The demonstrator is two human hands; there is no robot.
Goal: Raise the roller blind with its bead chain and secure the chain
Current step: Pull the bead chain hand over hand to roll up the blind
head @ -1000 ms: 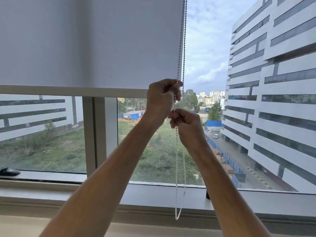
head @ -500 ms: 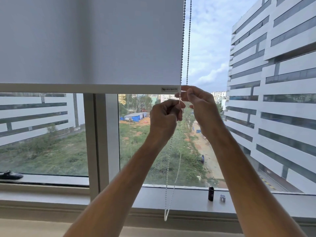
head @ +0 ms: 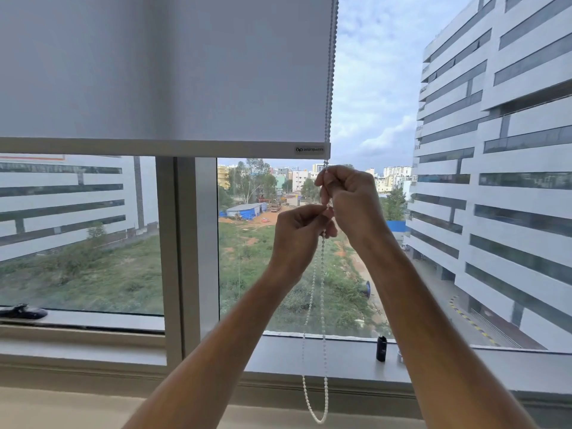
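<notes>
A grey roller blind (head: 167,69) covers the upper left of the window; its bottom bar (head: 154,148) sits roughly a third of the way down the view. The white bead chain (head: 322,305) runs down the blind's right edge, passes through both hands and hangs as a loop past the sill. My right hand (head: 353,199) grips the chain just under the bar's right end. My left hand (head: 298,239) pinches the chain right below it, fingertips touching the right hand.
A vertical window mullion (head: 185,258) stands left of my arms. On the sill (head: 309,357) a small black cylinder (head: 381,348) stands beside my right forearm. A dark object (head: 23,311) lies on the far left ledge. Buildings and a green field lie outside.
The blind's bottom bar has risen slightly. My right hand went from below my left hand up to above it on the chain, and my left hand came down.
</notes>
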